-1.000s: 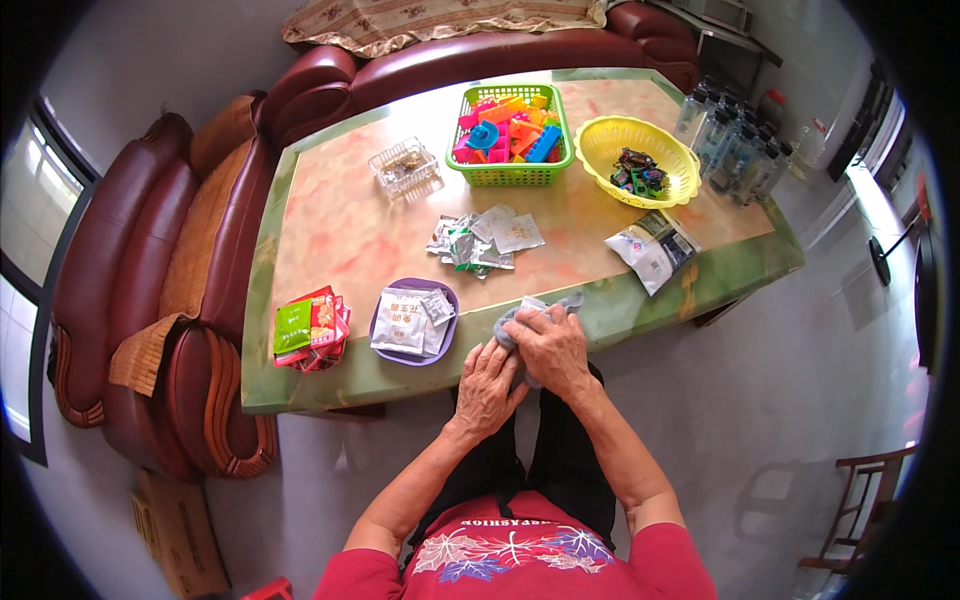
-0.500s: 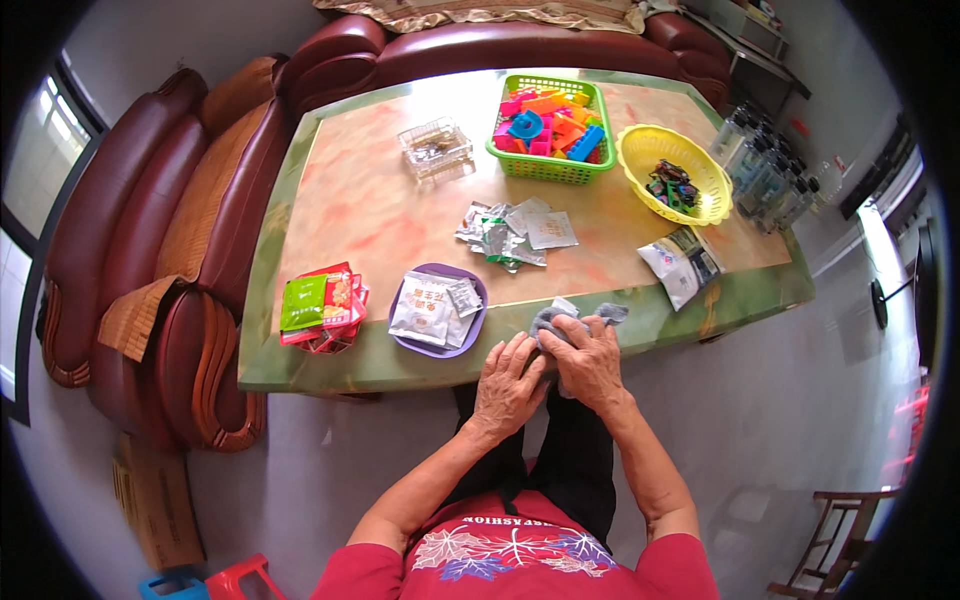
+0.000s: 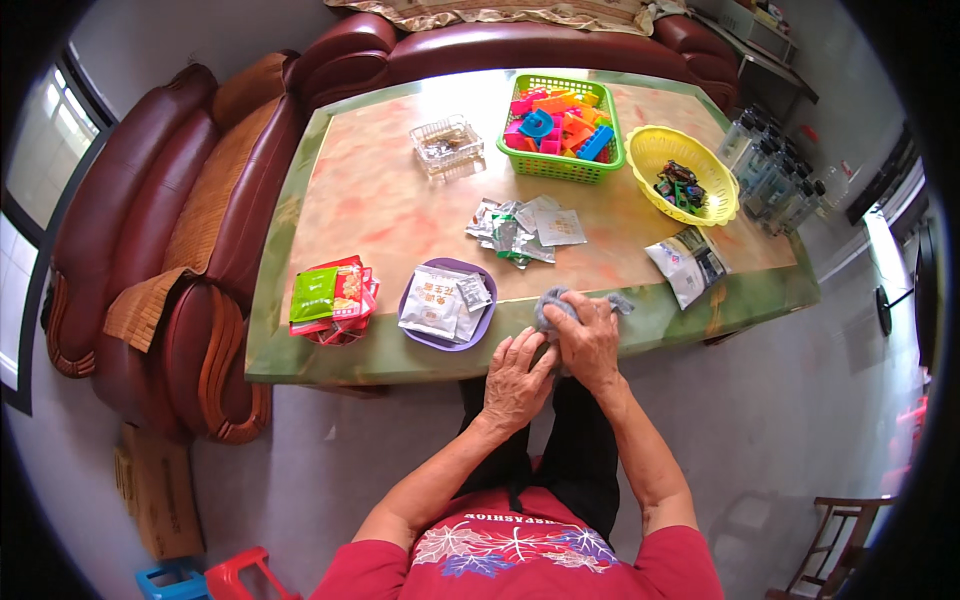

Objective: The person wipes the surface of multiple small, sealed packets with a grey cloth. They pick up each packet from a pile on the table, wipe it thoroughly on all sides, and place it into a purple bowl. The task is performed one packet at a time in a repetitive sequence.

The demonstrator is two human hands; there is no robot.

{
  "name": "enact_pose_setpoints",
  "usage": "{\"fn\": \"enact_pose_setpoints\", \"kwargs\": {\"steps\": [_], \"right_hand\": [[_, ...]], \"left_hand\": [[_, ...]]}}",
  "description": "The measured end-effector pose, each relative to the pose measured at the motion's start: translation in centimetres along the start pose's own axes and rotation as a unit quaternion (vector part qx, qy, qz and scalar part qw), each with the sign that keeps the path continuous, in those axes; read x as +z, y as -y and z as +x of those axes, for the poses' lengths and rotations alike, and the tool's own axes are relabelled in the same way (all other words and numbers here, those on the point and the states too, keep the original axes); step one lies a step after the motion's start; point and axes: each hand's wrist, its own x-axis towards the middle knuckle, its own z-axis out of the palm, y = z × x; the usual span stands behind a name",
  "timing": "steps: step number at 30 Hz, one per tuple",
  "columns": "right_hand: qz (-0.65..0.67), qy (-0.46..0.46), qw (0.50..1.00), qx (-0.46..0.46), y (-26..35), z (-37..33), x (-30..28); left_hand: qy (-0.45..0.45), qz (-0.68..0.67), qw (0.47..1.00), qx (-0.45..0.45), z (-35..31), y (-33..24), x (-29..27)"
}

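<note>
At the table's front edge my right hand (image 3: 590, 341) grips a crumpled grey cloth (image 3: 550, 299), which shows at both sides of the fingers. Close beside it, my left hand (image 3: 516, 382) rests over the edge with its fingers stretched forward, partly hiding what lies beneath. Left of the hands stands a purple tray (image 3: 487, 327) with white sachets (image 3: 432, 302) in it. A loose pile of silver, green and white sachets (image 3: 520, 233) lies farther back. To the right, a white-and-dark packet (image 3: 686, 268) sits near the edge.
Red and green packets (image 3: 335, 300) are stacked at the left of the table (image 3: 385, 215). Toward the back are a clear box (image 3: 447, 146), a green basket (image 3: 560, 167) of colourful blocks and a yellow basket (image 3: 650, 150) with small items. Several bottles (image 3: 780, 180) crowd the right side. Sofas (image 3: 520, 58) flank the table.
The view has shifted slightly, so the table sits a little farther right. A white patch beside the cloth no longer shows. My right hand keeps hold of the cloth, and my left hand stays beside it.
</note>
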Motion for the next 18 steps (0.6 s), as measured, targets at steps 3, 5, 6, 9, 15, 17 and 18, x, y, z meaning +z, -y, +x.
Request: {"fn": "enact_pose_setpoints", "kwargs": {"steps": [3,5,6,9,15,17,18], "right_hand": [[0.004,0.028,0.999,-0.023,-0.2,-2.3,-1.7],[0.007,0.049,0.999,-0.02,-0.2,-2.9,-2.6],[0.01,0.059,0.998,-0.018,-0.2,-3.0,-3.0],[-0.022,0.116,0.993,0.006,-0.2,-1.2,-3.4],[-0.055,0.088,0.991,0.085,-2.5,1.9,1.0],[-0.028,0.074,0.993,0.091,-3.1,2.2,1.4],[0.007,0.056,0.994,0.088,-3.1,1.9,1.2]], "left_hand": [[-0.002,-0.014,1.0,-0.003,-0.1,0.0,0.2],[-0.011,-0.014,1.0,0.002,-0.1,0.0,0.4],[-0.014,-0.011,1.0,0.004,-0.2,0.0,0.5],[-0.009,-0.013,1.0,0.0,-0.1,0.0,0.5],[-0.016,-0.012,1.0,-0.001,0.0,-0.2,0.7],[-0.03,-0.012,0.999,-0.004,0.1,-0.3,0.8],[-0.037,-0.009,0.999,-0.005,0.1,-0.3,0.8]]}}
